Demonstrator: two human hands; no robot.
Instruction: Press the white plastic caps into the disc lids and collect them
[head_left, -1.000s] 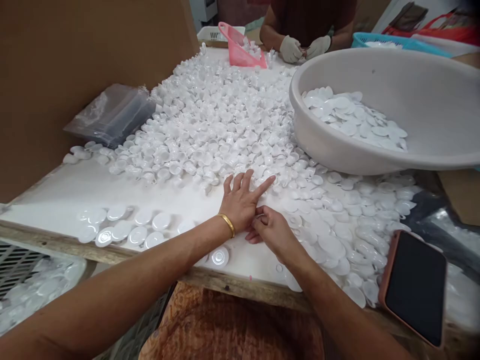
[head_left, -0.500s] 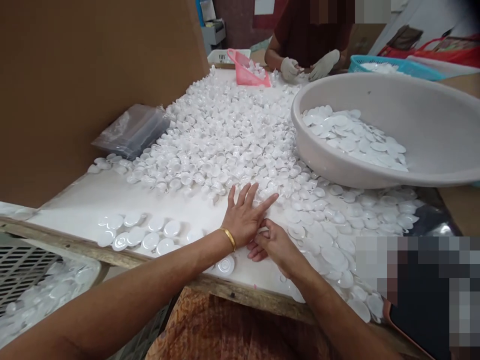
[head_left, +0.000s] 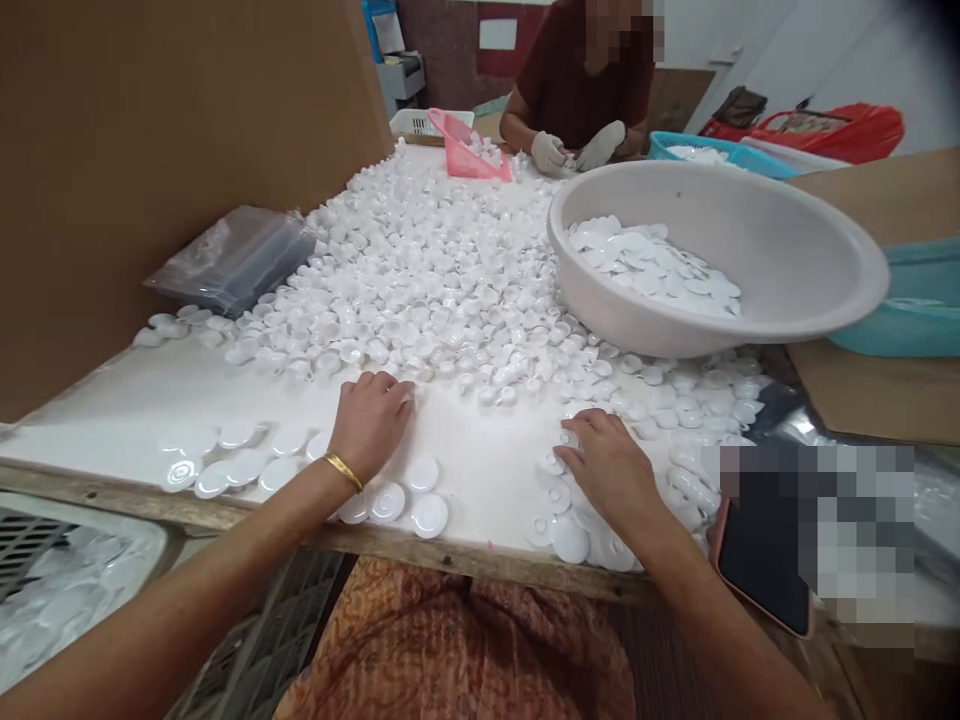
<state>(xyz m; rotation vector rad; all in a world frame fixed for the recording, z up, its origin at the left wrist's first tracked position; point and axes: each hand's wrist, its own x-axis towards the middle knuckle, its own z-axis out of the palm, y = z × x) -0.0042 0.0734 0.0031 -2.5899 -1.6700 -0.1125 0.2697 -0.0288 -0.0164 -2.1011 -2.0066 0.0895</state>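
Note:
My left hand (head_left: 373, 425), with a gold bangle at the wrist, is at the near edge of a heap of small white plastic cup-like pieces (head_left: 435, 270). Its fingers are curled and closed; what sits at the fingertips is hard to make out. Over on the right, my right hand (head_left: 611, 465) reaches down among flat white plastic discs (head_left: 570, 540), its thumb and forefinger apart around a small white part. Several round white pieces (head_left: 430, 515) lie near the front edge, beside and below my left wrist.
A large pale basin (head_left: 810, 270) with white discs stands at right. A phone (head_left: 765, 560) rests near the front right corner. A plastic-wrapped packet (head_left: 232, 260), a tall cardboard box (head_left: 187, 150) and a pink scoop (head_left: 476, 155) line the far side. Opposite, a gloved co-worker (head_left: 577, 100) handles something.
My hands have come apart: the left moved left to the heap's edge, the right moved right onto the discs. A round white piece shows between them. The view has shifted slightly.

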